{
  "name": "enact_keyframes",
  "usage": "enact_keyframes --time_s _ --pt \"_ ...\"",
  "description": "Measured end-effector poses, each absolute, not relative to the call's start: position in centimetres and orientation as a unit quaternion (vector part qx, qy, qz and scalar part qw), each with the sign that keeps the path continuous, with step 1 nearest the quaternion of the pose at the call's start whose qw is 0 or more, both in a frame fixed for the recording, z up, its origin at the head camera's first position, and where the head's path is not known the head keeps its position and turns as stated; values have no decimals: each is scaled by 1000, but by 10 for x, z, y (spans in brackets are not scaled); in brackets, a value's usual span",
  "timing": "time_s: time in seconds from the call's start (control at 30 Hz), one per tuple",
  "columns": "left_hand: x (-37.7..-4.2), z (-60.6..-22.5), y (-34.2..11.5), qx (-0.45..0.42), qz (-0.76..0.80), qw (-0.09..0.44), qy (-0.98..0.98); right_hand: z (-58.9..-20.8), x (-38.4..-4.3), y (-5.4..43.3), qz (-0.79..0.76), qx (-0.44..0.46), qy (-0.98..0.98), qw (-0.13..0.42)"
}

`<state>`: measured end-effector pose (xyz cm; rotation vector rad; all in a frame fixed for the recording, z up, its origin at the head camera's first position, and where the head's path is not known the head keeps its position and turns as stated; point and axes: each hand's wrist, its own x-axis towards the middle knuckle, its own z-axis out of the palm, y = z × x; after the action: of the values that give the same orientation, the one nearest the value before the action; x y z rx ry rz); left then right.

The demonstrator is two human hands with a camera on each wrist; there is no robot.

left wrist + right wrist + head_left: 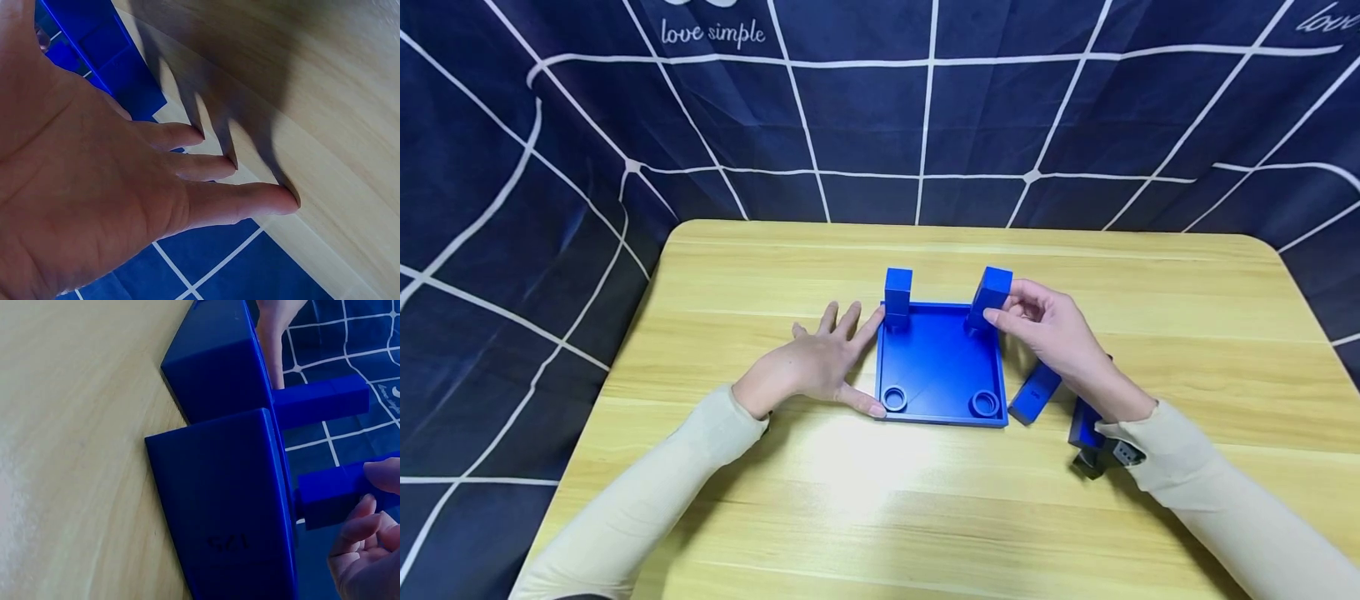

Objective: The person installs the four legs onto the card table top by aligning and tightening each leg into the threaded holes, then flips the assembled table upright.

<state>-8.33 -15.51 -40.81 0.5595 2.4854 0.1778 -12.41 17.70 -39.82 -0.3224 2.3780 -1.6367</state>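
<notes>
A square blue tray-like panel (936, 362) with a raised rim lies on the table, a ring-shaped socket at each near corner. On its far left corner stands a blue square post (898, 293). My right hand (1052, 329) pinches another blue square post (991, 293) between thumb and fingers at the far right corner. That post leans a little, and a narrow neck shows at its base in the right wrist view. My left hand (820, 358) is spread flat along the panel's left side, with thumb and index fingertips touching its edge.
A loose blue post (1033, 393) lies to the right of the panel. Beside it, partly under my right wrist, is another blue piece (1084, 423). The wooden table (850, 517) reaches back to a dark blue cloth (865, 108) with white lines.
</notes>
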Motion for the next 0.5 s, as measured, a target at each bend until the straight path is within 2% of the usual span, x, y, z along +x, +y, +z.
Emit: enact_keyframes --time_s 0.27,0.5 --pt "-83 -408 -155 209 62 289 932 -397 -124 179 -533 -136 832 70" --pt "-83 -408 -155 209 62 293 931 -396 -123 178 -523 -141 836 82"
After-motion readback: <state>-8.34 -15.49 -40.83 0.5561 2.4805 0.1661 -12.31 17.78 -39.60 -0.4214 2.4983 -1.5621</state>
